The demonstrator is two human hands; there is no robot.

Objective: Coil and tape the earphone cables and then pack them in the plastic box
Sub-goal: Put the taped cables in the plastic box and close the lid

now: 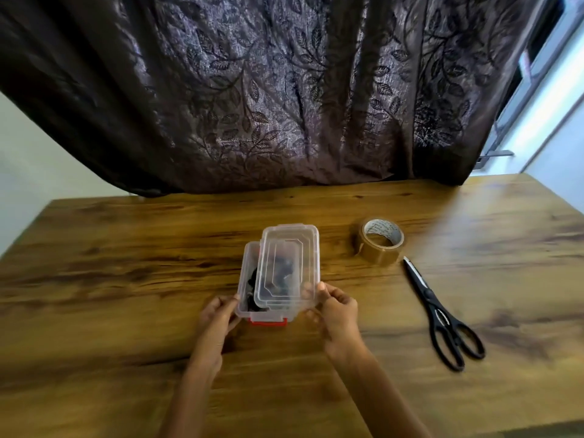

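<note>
A clear plastic box (246,281) with a red latch (268,322) stands on the wooden table. Dark coiled earphone cables (252,284) lie inside it. The clear lid (289,267) sits over the box, shifted to the right so the box's left side is uncovered. My right hand (336,306) pinches the lid's near right corner. My left hand (218,314) holds the box's near left corner with curled fingers.
A roll of brown packing tape (380,240) stands to the right of the box. Black scissors (442,317) lie closed nearer the right edge. A dark leaf-patterned curtain (284,90) hangs behind the table's far edge.
</note>
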